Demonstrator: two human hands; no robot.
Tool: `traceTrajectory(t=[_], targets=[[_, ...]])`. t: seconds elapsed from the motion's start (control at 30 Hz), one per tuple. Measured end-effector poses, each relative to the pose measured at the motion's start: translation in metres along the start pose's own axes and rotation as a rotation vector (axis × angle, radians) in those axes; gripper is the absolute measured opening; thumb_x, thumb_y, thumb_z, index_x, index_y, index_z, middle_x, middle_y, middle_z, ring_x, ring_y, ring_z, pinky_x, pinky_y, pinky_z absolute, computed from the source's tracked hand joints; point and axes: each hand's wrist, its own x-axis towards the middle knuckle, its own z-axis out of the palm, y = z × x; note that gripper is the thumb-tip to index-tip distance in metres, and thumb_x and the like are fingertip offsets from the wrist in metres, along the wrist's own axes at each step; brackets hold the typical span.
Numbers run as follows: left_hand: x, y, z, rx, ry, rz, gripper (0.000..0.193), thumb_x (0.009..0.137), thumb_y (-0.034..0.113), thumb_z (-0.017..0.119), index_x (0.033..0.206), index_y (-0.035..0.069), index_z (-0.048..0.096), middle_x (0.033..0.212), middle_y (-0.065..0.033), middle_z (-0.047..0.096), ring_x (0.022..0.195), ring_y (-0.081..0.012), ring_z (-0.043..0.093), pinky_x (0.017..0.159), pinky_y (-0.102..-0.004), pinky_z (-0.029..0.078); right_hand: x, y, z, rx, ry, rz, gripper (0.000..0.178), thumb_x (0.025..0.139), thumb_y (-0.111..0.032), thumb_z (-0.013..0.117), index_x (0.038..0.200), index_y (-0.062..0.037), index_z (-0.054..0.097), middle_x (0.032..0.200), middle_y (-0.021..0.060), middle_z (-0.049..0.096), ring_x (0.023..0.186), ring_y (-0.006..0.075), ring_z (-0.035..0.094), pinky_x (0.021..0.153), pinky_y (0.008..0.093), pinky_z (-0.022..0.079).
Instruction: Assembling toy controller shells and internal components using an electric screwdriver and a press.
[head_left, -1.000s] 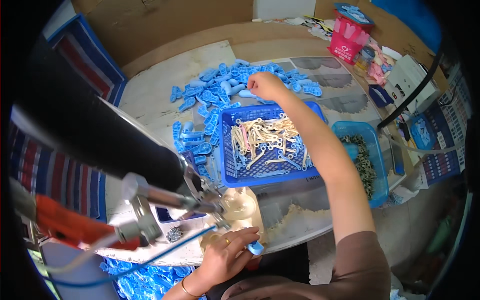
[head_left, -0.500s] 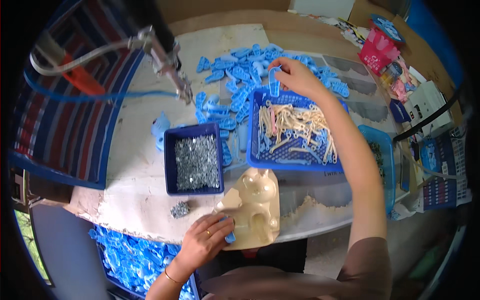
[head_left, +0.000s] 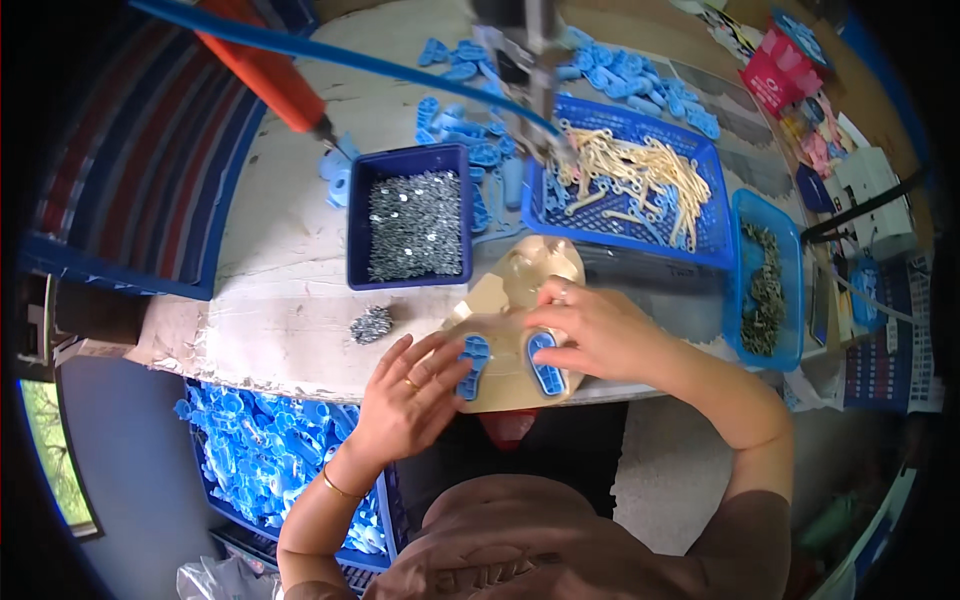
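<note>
A tan molded fixture (head_left: 507, 388) lies at the table's front edge, with two blue ribbed plastic pieces on it. My left hand (head_left: 405, 395) is at the left blue piece (head_left: 474, 368), its fingers apart and the tips touching or just beside that piece. Over the fixture's right side, my right hand (head_left: 610, 335) has thumb and fingers closed at the upper part of the right blue piece (head_left: 546, 372). Part of the fixture is hidden under that hand. Left of the fixture lies a small pile of metal screws (head_left: 371, 324).
Behind stand a dark blue bin (head_left: 357, 235) of small metal parts and a blue basket (head_left: 535, 215) of cream and blue links. A hanging screwdriver (head_left: 525, 60) blocks some of the view. More blue parts (head_left: 640, 75) lie farther back; a crate (head_left: 390, 500) of blue parts sits lower left.
My right hand has come from above the basket down to the fixture, bringing a blue piece onto it. The left hand stays by its piece, fingers now more spread. The view has shifted.
</note>
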Motion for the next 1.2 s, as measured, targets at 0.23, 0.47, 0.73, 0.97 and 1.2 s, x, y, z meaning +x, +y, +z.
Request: traceTrajectory(t=[0.23, 0.47, 0.73, 0.97, 1.2], targets=[[0.045, -0.144, -0.030, 0.135, 0.482, -0.197, 0.013, 0.090, 0.005, 0.054, 0.101, 0.003, 0.061, 0.097, -0.0134, 0.063, 0.091, -0.0356, 0.058, 0.086, -0.0412, 0.044, -0.001, 0.003, -0.015, 0.167, 0.111, 0.162, 0.020, 0.085, -0.018, 0.069, 0.100, -0.0036, 0.067, 0.085, 0.0094, 0.066, 0.072, 0.0186, 0.065, 0.065, 0.0305, 0.050], [0.095, -0.269, 0.009, 0.299, 0.178, -0.126, 0.072, 0.079, 0.014, 0.069, 0.144, 0.016, 0.037, 0.149, -0.0125, 0.037, 0.131, -0.0419, 0.039, 0.111, -0.0477, 0.033, 0.014, 0.000, -0.012, 0.235, 0.002, 0.179, 0.018, 0.089, -0.019, 0.063, 0.097, -0.0029, 0.067, 0.083, 0.0113, 0.069, 0.073, 0.0234, 0.067, 0.065, 0.0345, 0.049], [0.038, -0.272, -0.036, 0.247, 0.399, -0.444, 0.059, 0.094, 0.027, 0.060, 0.143, 0.008, 0.035, 0.136, -0.0103, 0.049, 0.110, -0.0246, 0.059, 0.086, -0.0364, 0.050, 0.005, -0.003, -0.019, 0.313, 0.121, 0.275, 0.014, 0.088, -0.012, 0.065, 0.098, -0.0021, 0.068, 0.080, 0.0086, 0.068, 0.069, 0.0156, 0.064, 0.062, 0.0283, 0.049], [-0.030, -0.085, -0.059, -1.071, 0.825, -0.676, 0.082, 0.093, 0.015, 0.061, 0.153, 0.018, 0.006, 0.145, -0.0133, 0.031, 0.127, -0.0262, 0.045, 0.095, -0.0436, 0.049, 0.021, -0.070, 0.009, 0.260, 0.491, -0.134, 0.020, 0.083, -0.006, 0.069, 0.103, -0.0039, 0.067, 0.096, 0.0084, 0.065, 0.076, 0.0168, 0.064, 0.066, 0.0299, 0.053], [-0.015, 0.036, 0.005, -1.305, 0.437, -0.516, 0.101, 0.085, 0.013, 0.072, 0.154, 0.016, -0.001, 0.146, -0.0084, 0.034, 0.127, -0.0202, 0.044, 0.106, -0.0355, 0.038, 0.039, -0.112, 0.041, -0.191, 0.495, -0.397, 0.045, 0.069, -0.011, 0.074, 0.112, -0.0031, 0.064, 0.105, 0.0081, 0.061, 0.088, 0.0225, 0.062, 0.077, 0.0316, 0.052]])
